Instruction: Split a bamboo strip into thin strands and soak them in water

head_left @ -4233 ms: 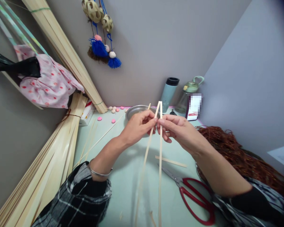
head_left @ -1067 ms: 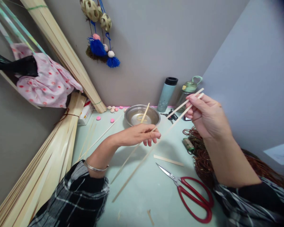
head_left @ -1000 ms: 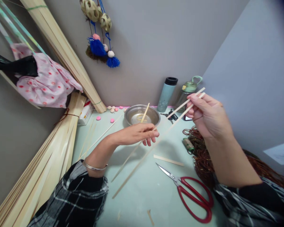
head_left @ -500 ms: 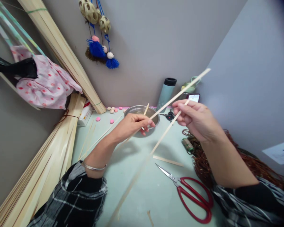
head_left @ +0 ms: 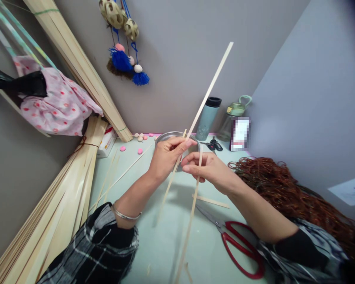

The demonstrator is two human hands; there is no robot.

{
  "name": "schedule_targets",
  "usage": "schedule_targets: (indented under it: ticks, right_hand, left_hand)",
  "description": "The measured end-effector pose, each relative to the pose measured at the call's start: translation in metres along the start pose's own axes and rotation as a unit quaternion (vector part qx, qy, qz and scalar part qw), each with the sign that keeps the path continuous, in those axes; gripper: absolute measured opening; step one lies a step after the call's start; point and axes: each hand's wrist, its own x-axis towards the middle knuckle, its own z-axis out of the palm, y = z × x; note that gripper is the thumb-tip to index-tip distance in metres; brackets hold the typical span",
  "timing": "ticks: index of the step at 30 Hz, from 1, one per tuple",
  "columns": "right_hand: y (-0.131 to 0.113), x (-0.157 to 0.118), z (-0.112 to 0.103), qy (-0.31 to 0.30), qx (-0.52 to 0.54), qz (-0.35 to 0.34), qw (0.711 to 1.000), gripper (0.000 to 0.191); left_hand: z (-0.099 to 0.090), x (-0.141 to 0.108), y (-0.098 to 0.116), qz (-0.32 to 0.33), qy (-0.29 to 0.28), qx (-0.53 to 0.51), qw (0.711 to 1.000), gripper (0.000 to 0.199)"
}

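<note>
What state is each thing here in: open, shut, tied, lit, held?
Left hand: grip shut on a strip
Right hand: grip shut on another strip
Scissors: on the table, blades together
Tumbler: upright, lid on
Bottle: upright, lid on
Phone: propped up, screen lit
Keys: on the table
Bowl: upright, partly hidden
Upper bundle: tied in green
Lower bundle: tied in brown
Cord: heaped loose

I saw the left hand's [head_left: 167, 157] flat pale wooden strip [head_left: 210, 88] before a round steel bowl [head_left: 165, 138]; a blue cylindrical tumbler [head_left: 207, 121] stood at the bowl's right, and red-handled steel scissors [head_left: 219, 227] lay on the pale green tabletop [head_left: 152, 256], left of tangled reddish-brown cords [head_left: 284, 193]
</note>
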Motion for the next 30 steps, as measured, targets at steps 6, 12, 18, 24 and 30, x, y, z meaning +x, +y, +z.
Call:
schedule_targets:
  ticks: [6,12,18,24,30]
  right_hand:
    - [0.003,0.0,0.008,-0.006,-0.013,0.001,1.0,0.026]
    - [0.003,0.001,0.009,0.02,-0.015,0.004,1.0,0.012]
    - [0.007,0.001,0.01,-0.004,-0.003,0.01,1.0,0.016]
    - [0.008,0.001,0.011,0.0,-0.002,0.004,1.0,0.02]
    - [0.004,0.002,0.005,0.011,0.01,-0.011,1.0,0.026]
  left_hand:
    - [0.005,-0.002,-0.005,0.002,0.013,0.002,1.0,0.026]
    - [0.003,-0.002,-0.006,0.002,0.015,-0.011,1.0,0.025]
    - [0.004,-0.002,-0.005,-0.001,0.017,-0.013,1.0,0.026]
    - [0.001,-0.001,-0.007,0.0,0.013,-0.025,1.0,0.028]
    - [-0.005,0.004,-0.013,0.001,0.023,-0.049,0.999,0.031]
